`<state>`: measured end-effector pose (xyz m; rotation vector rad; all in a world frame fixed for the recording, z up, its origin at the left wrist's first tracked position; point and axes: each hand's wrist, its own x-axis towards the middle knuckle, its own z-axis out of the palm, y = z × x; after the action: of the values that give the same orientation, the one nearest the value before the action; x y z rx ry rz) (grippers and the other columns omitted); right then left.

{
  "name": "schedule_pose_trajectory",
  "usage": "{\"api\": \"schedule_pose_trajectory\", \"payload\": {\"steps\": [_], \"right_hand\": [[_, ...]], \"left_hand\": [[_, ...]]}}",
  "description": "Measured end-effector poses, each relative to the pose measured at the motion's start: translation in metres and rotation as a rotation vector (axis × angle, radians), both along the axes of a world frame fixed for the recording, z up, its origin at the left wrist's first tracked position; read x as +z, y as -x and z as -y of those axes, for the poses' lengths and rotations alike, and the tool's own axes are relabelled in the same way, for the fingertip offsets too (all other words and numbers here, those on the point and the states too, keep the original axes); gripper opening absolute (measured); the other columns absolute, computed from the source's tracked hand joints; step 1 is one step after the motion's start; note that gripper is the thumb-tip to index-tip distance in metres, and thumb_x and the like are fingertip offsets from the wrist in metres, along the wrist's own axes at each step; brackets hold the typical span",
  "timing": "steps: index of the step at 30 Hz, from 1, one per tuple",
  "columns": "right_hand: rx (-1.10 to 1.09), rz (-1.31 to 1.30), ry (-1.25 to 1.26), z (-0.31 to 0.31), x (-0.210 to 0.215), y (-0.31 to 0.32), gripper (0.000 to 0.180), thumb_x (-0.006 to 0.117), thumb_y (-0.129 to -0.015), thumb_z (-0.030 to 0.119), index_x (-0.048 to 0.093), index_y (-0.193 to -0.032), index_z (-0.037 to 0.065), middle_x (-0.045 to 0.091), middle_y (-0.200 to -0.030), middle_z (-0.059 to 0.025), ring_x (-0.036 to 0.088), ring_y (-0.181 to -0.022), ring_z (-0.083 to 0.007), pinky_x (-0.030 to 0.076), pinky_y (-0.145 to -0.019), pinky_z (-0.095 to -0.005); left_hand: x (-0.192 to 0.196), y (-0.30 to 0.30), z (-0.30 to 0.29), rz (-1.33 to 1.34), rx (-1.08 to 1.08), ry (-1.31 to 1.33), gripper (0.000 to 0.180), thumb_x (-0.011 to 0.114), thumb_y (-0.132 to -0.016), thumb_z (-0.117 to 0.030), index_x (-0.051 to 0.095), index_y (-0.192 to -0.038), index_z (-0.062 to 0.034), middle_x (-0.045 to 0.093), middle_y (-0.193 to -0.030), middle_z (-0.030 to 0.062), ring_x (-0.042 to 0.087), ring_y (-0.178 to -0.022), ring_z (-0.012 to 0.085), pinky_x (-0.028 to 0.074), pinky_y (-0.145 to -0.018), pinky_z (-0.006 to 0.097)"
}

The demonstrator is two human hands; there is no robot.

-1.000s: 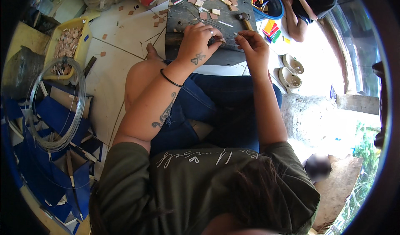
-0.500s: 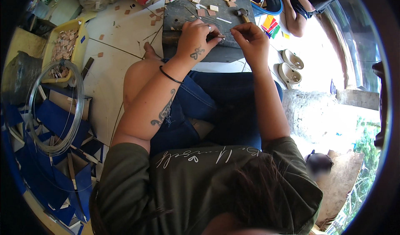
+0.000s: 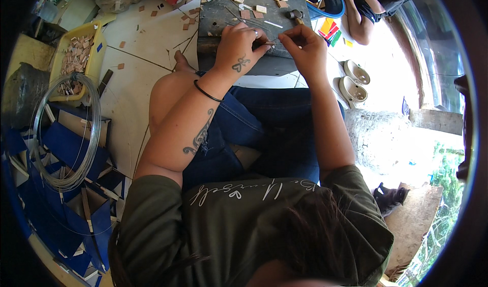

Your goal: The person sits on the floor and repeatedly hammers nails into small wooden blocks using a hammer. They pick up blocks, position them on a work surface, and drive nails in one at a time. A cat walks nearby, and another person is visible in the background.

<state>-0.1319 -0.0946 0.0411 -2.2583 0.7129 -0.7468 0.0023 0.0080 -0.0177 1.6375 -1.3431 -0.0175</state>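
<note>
My left hand [image 3: 243, 44] is closed over the near part of a dark low table [image 3: 218, 20], pinching a small wooden piece [image 3: 271, 44] between thumb and fingertips. Just right of it, my right hand [image 3: 306, 45] is closed too, thumb and forefinger together beside that piece. Whatever the right fingers hold is too small to make out. Several small wooden tiles [image 3: 261, 9] in pale and reddish brown lie scattered at the table's far side. A hammer [image 3: 295, 15] rests at its right edge, and thin wire lengths [image 3: 235, 16] lie beyond my left hand.
On the left stand a yellow tub [image 3: 95, 58] of wooden pieces, a coil of wire [image 3: 96, 129] and blue boxes [image 3: 76, 139]. A blue basin [image 3: 333, 5], another person's leg [image 3: 360, 27] and clogs [image 3: 353, 89] are on the right. A black cat [image 3: 389, 199] sits lower right.
My right hand has shifted slightly left, bringing its fingertips closer to the piece in my left hand. The left hand stays nearly still. The cat has changed its pose.
</note>
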Motion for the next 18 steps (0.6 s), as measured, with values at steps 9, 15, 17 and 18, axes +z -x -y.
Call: {"api": "schedule_pose_trajectory", "payload": {"steps": [9, 15, 17, 18], "right_hand": [[0.027, -0.04, 0.093, -0.0012, 0.0025, -0.0037, 0.014, 0.073, -0.079, 0.011, 0.066, -0.084, 0.0, 0.069, -0.075, -0.0069, 0.066, -0.071, -0.0106, 0.051, -0.067, -0.0242], [0.064, -0.016, 0.084, -0.0001, 0.0013, -0.0054, 0.014, 0.071, -0.079, 0.013, 0.066, -0.08, 0.0, 0.069, -0.076, -0.0107, 0.069, -0.071, -0.017, 0.053, -0.069, -0.0288], [0.084, -0.014, 0.096, 0.0006, 0.0007, -0.0066, 0.013, 0.07, -0.079, 0.012, 0.065, -0.081, 0.0, 0.069, -0.076, -0.0115, 0.069, -0.071, -0.0187, 0.053, -0.069, -0.0299], [0.092, -0.015, 0.1, 0.0011, 0.0005, -0.0074, 0.013, 0.07, -0.079, 0.012, 0.065, -0.081, 0.0, 0.069, -0.076, -0.012, 0.069, -0.071, -0.0195, 0.053, -0.068, -0.0304]], "left_hand": [[-0.0004, -0.0001, 0.0004, 0.007, 0.008, 0.002, 0.01, 0.073, -0.075, -0.02, 0.069, -0.078, -0.0121, 0.067, -0.073, 0.0012, 0.06, -0.082, 0.021, 0.039, -0.082, 0.038], [-0.0001, 0.0004, -0.0002, 0.028, 0.016, 0.017, 0.012, 0.074, -0.075, -0.02, 0.069, -0.079, -0.0099, 0.066, -0.075, 0.0034, 0.06, -0.081, 0.0225, 0.041, -0.08, 0.039], [-0.0003, 0.0003, -0.0003, 0.064, 0.022, 0.037, 0.015, 0.074, -0.075, -0.019, 0.069, -0.081, -0.0073, 0.066, -0.077, 0.0066, 0.061, -0.078, 0.025, 0.044, -0.077, 0.04], [-0.0004, 0.0002, -0.0002, 0.06, 0.021, 0.028, 0.015, 0.074, -0.075, -0.02, 0.069, -0.081, -0.0074, 0.066, -0.078, 0.0065, 0.061, -0.078, 0.0249, 0.044, -0.077, 0.04]]}}
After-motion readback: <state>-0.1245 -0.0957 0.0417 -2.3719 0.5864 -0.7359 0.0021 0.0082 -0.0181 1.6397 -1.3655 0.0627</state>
